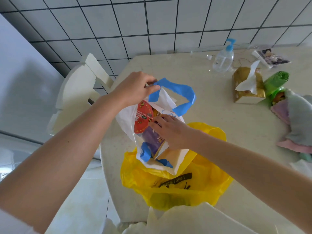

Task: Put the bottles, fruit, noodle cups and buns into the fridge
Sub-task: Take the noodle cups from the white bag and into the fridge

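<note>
the rim of the white bag (168, 102) by its blue handle (175, 93) is pinched by the left hand (135, 88). a red-lidded noodle cup (143, 117) is seen inside the bag (tilted, beside a purple packet (152, 139)). the right hand (168, 130), fingers straight, is rested on the packet. a yellow bag (177, 188) lies nearer on the table (219, 115).

Two bare forearms are showing from wrist to elbow, with no sleeve covering either one. The left hand (135, 89) and the right hand (170, 130) are wearing no gloves, rings, watch or bracelet. At the lower left corner a small patch of white cloth sleeve (11, 224) is peeking in beside the left upper arm.
</note>
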A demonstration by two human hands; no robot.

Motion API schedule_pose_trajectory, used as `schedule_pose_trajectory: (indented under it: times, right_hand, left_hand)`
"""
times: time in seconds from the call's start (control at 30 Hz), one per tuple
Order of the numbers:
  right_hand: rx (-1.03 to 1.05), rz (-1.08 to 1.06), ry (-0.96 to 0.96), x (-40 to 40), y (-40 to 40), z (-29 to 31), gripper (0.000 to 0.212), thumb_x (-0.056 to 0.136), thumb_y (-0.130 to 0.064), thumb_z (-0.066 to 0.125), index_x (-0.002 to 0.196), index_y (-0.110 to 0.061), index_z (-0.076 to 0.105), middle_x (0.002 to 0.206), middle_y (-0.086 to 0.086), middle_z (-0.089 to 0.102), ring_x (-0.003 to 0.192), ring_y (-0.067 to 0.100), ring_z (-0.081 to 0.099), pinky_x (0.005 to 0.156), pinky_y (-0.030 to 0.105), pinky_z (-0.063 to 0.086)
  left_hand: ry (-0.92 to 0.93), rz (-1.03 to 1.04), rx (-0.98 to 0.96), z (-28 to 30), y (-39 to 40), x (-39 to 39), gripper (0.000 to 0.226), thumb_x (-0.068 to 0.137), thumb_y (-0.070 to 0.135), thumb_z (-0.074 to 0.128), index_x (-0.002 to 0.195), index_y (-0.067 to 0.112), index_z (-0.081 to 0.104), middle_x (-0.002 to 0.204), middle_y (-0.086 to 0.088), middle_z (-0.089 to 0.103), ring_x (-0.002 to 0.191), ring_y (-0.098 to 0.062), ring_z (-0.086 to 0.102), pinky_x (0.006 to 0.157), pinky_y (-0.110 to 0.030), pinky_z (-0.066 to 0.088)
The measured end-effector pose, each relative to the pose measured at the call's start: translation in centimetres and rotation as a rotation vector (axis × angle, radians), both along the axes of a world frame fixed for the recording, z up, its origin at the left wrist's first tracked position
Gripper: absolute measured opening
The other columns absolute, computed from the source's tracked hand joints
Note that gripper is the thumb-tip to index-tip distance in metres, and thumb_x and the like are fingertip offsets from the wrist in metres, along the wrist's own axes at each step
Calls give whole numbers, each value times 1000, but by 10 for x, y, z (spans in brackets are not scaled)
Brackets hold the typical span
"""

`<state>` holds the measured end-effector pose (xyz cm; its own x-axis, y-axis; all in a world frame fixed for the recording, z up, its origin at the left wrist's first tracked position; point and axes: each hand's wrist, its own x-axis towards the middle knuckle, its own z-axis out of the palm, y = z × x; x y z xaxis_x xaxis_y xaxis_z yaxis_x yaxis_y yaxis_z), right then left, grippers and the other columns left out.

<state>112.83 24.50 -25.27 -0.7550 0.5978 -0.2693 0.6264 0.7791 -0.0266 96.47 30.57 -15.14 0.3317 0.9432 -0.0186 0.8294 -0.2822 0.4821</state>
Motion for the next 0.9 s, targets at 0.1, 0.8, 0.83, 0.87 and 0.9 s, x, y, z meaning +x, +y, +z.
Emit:
schedule_pose_trajectory:
  times: [0.1, 0.8, 0.83, 0.87, 0.9]
  right_hand:
    - [18, -11, 63, 14, -8, 9, 89, 73, -31, 75, 145, -16, 25, 142, 10, 37, 124, 31, 43, 107, 43, 40]
    - [-20, -521, 465, 52, -25, 61, 109, 57, -69, 75, 141, -17, 30, 153, 5, 17, 138, 26, 13, 114, 42, 21]
    - [-64, -534, 462, 50, -21, 60, 109, 57, -66, 77, 142, -17, 29, 153, 5, 19, 138, 26, 15, 114, 40, 22]
    - [-111, -554, 460, 48, -16, 60, 108, 57, -63, 78, 142, -18, 29, 150, 5, 25, 136, 26, 22, 112, 39, 25]
    - [-158, -577, 461, 46, -12, 59, 106, 57, -60, 80, 141, -18, 30, 145, 5, 33, 130, 26, 32, 107, 37, 29]
  left_hand:
    - [-6, 19, 25, 4, -1, 2, 19, 94, 15, 56, 88, 5, 71, 69, -14, 61, 60, -22, 45, 57, -33, 31]
    - [-125, 152, 14, 9, -18, 1, 7, 90, 30, 66, 85, 25, 65, 58, 1, 58, 49, -14, 42, 56, -30, 37]
    - [-131, 163, 12, 10, -19, 1, 6, 89, 29, 67, 85, 25, 65, 60, 0, 60, 50, -13, 43, 57, -30, 37]
    - [-139, 177, 13, 11, -20, 0, 5, 88, 27, 68, 86, 23, 67, 62, -1, 61, 51, -12, 44, 58, -28, 36]
    - [-150, 191, 13, 12, -21, 0, 5, 87, 25, 69, 87, 20, 68, 63, -2, 62, 52, -11, 44, 58, -27, 35]
